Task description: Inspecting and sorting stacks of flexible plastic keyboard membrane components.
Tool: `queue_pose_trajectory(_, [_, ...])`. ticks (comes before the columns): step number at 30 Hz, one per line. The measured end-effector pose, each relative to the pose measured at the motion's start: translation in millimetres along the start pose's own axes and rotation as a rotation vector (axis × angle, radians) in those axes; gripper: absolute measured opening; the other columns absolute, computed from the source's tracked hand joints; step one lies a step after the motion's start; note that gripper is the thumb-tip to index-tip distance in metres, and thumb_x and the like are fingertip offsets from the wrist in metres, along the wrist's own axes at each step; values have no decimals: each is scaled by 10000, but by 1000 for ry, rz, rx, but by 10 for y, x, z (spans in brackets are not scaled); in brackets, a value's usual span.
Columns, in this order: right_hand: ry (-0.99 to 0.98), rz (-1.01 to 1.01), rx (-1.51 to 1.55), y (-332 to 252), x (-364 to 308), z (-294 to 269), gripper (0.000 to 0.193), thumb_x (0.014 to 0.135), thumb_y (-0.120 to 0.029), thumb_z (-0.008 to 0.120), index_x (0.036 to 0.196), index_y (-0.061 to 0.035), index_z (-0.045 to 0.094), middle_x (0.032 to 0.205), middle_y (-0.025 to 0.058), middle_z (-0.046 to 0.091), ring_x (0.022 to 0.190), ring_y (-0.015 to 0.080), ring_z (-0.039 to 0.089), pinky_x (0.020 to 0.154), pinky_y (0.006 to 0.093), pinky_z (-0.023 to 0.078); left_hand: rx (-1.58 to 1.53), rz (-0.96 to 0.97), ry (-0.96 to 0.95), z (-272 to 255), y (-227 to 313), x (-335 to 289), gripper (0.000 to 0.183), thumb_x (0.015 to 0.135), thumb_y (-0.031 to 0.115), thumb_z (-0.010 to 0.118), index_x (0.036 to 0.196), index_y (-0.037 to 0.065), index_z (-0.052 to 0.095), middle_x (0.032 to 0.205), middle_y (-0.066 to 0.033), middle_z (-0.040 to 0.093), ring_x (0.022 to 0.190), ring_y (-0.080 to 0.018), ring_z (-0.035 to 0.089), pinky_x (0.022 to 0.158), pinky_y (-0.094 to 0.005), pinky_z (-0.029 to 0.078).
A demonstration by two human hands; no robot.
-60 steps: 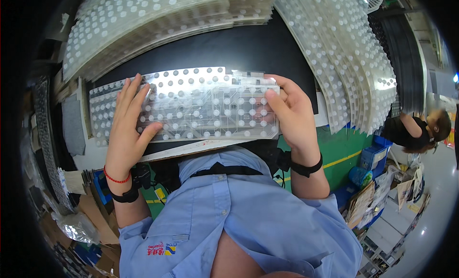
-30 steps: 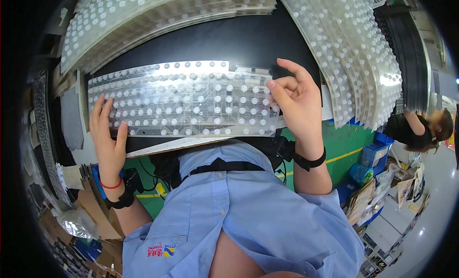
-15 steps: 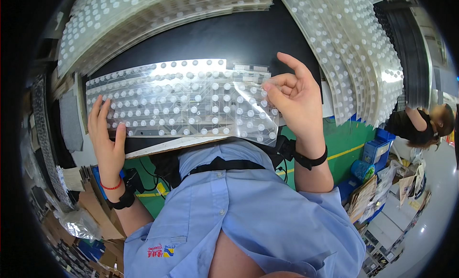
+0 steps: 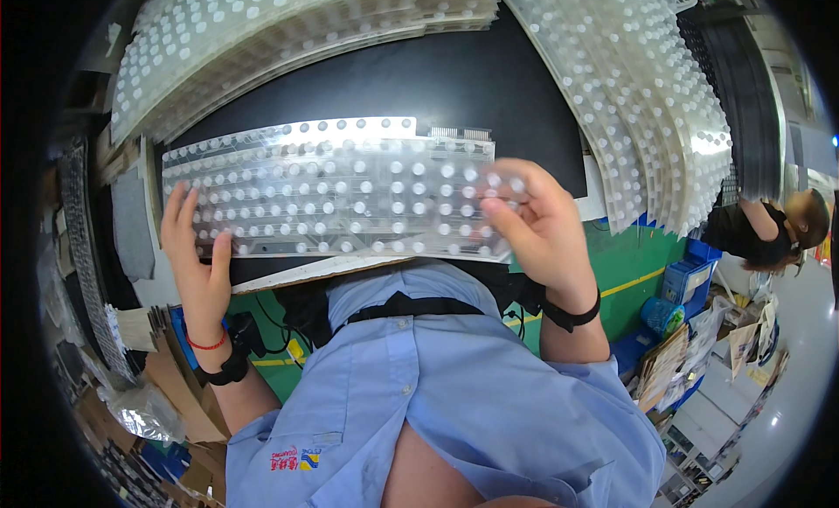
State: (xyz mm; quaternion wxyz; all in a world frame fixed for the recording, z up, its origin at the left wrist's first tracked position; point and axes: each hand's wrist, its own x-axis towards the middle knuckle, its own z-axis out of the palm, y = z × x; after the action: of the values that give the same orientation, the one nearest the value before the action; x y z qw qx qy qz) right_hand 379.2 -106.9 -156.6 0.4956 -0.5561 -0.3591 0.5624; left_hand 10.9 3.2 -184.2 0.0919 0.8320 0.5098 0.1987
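Note:
A clear keyboard membrane [image 4: 350, 189] with rows of round white domes lies across the black work surface in front of me. My left hand [image 4: 197, 246] rests on its left end, fingers and thumb spread over the sheet. At the right end, my right hand [image 4: 544, 228] is curled around the edge, thumb on top. White domes show in front of its bent fingers, so part of the sheet seems to lie over them; the fingertips are slightly blurred. Narrow striped contact tails [image 4: 461, 134] stick out from the membrane's far edge.
Fanned stacks of similar dome sheets stand at the far left [image 4: 288, 36] and on the right [image 4: 638, 106]. The black work surface [image 4: 437, 80] stretches between them. Blue bins [image 4: 684, 276] stand on the floor at right, and another person [image 4: 769, 228] is beyond the right stack.
My right hand has moved down along the membrane's right edge, its raised fingers now curled in. The bent right corner has flattened. My left hand has barely moved.

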Motion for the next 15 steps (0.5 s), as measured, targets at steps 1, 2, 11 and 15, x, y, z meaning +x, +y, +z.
queue_pose_trajectory(1, [49, -63, -100, -41, -69, -81, 410, 898, 5, 611, 1287, 28, 482, 1000, 113, 659, 732, 109, 632, 648, 238, 536, 1, 1, 4, -12, 9, -16, 502, 931, 251, 542, 1377, 42, 448, 1454, -170, 401, 1346, -355, 358, 1118, -441, 249])
queue_pose_trajectory(2, [99, -126, -199, -87, -148, -201, 368, 887, 16, 614, 1242, 25, 518, 1026, 118, 655, 722, 115, 634, 647, 244, 545, -5, 38, 144, -22, 31, -32, 517, 943, 285, 527, 1384, 31, 433, 1452, -179, 400, 1348, -352, 357, 1117, -437, 250])
queue_pose_trajectory(11, [643, -645, 192, -509, -1015, -1709, 147, 953, -7, 533, 1094, 27, 513, 1007, 115, 600, 801, 113, 595, 568, 175, 471, -35, -25, 68, -19, 149, 45, 641, 938, 359, 559, 1419, -19, 367, 1477, -219, 356, 1368, -361, 335, 1123, -442, 246])
queue_pose_trajectory(15, [966, -630, 127, -401, -1025, -1949, 161, 925, -13, 601, 1062, 24, 526, 928, 94, 601, 770, 107, 596, 536, 158, 446, 39, -164, 78, 22, -151, 63, 685, 902, 312, 628, 1419, -44, 353, 1463, -234, 371, 1351, -380, 352, 1119, -435, 257])
